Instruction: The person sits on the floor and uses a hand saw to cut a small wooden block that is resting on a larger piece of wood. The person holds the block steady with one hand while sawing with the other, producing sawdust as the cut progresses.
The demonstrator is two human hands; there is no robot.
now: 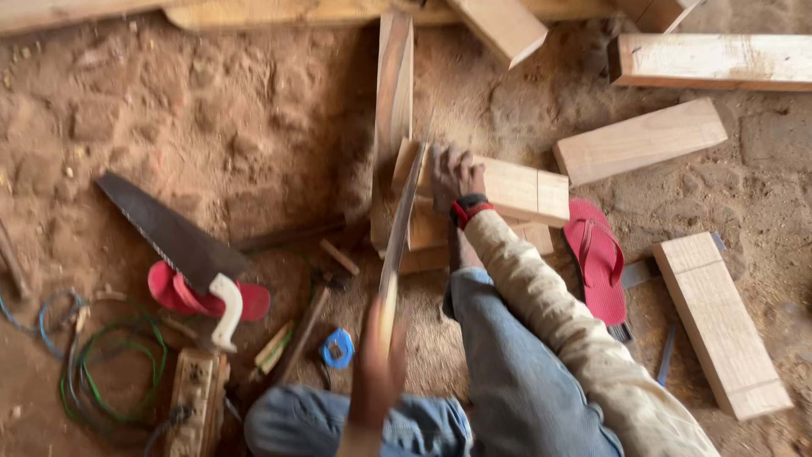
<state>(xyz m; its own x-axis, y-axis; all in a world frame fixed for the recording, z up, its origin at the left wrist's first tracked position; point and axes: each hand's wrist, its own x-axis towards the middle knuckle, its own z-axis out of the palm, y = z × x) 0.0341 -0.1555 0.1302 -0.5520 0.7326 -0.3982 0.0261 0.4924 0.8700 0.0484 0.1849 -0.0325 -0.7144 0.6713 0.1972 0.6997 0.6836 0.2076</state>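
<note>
On the sandy floor, the right hand (pixel 454 176) presses spread fingers on a stiff, heavy block (pixel 516 190); the blurred left hand (pixel 376 372) grips a saw (pixel 397 237), best held by its handle.

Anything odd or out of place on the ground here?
Yes. A spare handsaw lies across a red sandal at left, while the other sandal lies apart at right by the sleeve. Cut blocks lie scattered at odd angles on the dirt.

Bare sand (pixel 237 127) left; planks (pixel 640 140) right.
</note>
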